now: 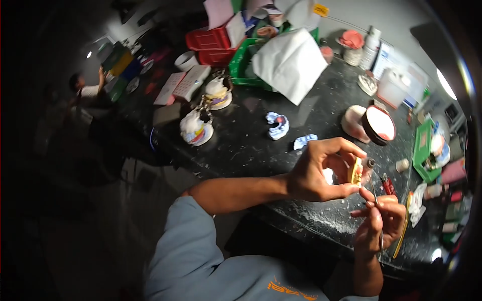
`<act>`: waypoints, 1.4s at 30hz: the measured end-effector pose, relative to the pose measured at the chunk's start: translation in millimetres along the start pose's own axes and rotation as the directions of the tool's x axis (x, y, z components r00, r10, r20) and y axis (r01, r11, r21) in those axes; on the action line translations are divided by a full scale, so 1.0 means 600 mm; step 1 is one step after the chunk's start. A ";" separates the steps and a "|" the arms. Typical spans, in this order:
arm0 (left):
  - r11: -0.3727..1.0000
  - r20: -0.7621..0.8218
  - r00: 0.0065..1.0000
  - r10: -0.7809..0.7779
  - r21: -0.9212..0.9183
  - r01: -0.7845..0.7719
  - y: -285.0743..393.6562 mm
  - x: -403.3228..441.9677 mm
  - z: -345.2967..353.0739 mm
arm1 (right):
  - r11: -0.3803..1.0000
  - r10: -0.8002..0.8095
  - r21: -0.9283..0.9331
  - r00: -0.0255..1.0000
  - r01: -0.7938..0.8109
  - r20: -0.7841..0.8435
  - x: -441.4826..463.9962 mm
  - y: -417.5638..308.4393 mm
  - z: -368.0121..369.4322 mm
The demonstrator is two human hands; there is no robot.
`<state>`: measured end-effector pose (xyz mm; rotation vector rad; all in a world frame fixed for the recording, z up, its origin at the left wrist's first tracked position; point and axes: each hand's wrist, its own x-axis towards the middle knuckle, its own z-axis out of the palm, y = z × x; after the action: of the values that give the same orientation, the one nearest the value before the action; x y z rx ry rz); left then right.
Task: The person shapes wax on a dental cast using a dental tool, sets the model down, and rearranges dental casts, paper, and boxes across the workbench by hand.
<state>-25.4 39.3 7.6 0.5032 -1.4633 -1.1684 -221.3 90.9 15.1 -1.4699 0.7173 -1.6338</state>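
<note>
My left hand [324, 173] pinches a small yellow dental model [356, 171] between thumb and fingers. Just below and to the right, my right hand [379, 223] grips a thin metal tool [380, 236], whose upper part reaches up beside the model. One finger of my right hand is close to the model's lower edge; whether they touch is hard to tell. Behind my left hand lie two blue-white pieces, a curved one [277, 125] and a smaller one [305, 142]. White powder [329, 220] is scattered on the dark table below my hands.
Mounted dental models [196, 128] stand at the left of the black table [236, 150]. A green basket [246, 62] with white paper [291, 62] is at the back. A round container [379, 124] and a green tray [423, 150] are at the right. Another person [89, 89] is far left.
</note>
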 end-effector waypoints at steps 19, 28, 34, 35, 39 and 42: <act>0.960 0.028 0.967 0.252 0.121 -0.254 -0.024 0.006 0.001 | 0.929 -0.282 -0.184 0.936 0.321 0.212 0.024 0.000 -0.024; 0.956 0.034 0.963 0.266 0.119 -0.268 -0.020 0.006 0.001 | 0.901 -0.309 -0.231 0.918 0.366 0.249 0.020 0.002 -0.026; 0.961 0.033 0.966 0.255 0.103 -0.257 -0.021 0.004 -0.001 | 0.901 -0.316 -0.224 0.915 0.373 0.251 0.022 0.003 -0.024; 0.963 0.030 0.968 0.251 0.095 -0.253 -0.021 0.004 -0.001 | 0.899 -0.317 -0.228 0.915 0.374 0.249 0.022 0.003 -0.023; 0.964 0.024 0.969 0.246 0.097 -0.248 -0.021 0.003 0.000 | 0.900 -0.293 -0.245 0.916 0.361 0.274 0.023 -0.002 -0.025; 0.978 0.011 0.981 0.192 0.083 -0.192 -0.015 0.001 0.003 | 0.929 -0.294 -0.157 0.927 0.334 0.235 0.025 -0.002 -0.024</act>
<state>-29.7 35.4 0.3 0.4070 -1.5317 -0.9593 -235.8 77.4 21.7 -1.9488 0.5540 -1.6452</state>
